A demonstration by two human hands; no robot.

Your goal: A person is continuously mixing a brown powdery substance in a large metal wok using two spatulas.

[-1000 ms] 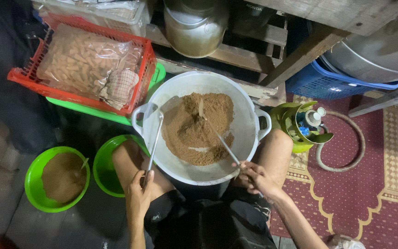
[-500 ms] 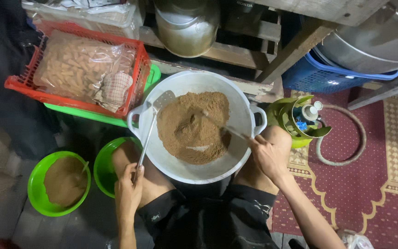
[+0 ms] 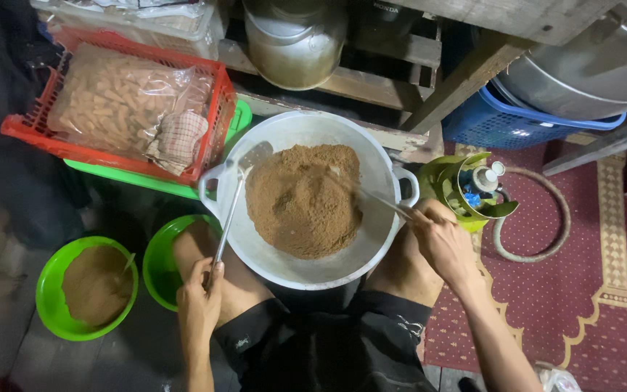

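Note:
A large white two-handled pan [image 3: 371,163] sits between my knees, holding a mound of brown powder [image 3: 302,199]. My left hand [image 3: 199,301] grips the handle of a metal spatula [image 3: 235,196] whose blade rests on the pan's left rim. My right hand [image 3: 440,239] holds a second metal utensil [image 3: 375,199] that reaches from the right rim into the powder. Both hands stay outside the pan, near my knees.
A green bowl [image 3: 56,308] with brown powder and a second green bowl [image 3: 155,265] stand at my left. A red basket [image 3: 215,112] holds a bag of pale snack sticks and a cloth. A green gas canister [image 3: 466,192] with a hose, a blue basket [image 3: 498,123] and metal pots lie nearby.
My right hand has shifted right and up along the pan's right rim, dragging its utensil through the powder. The left hand keeps hold of the spatula at the left rim.

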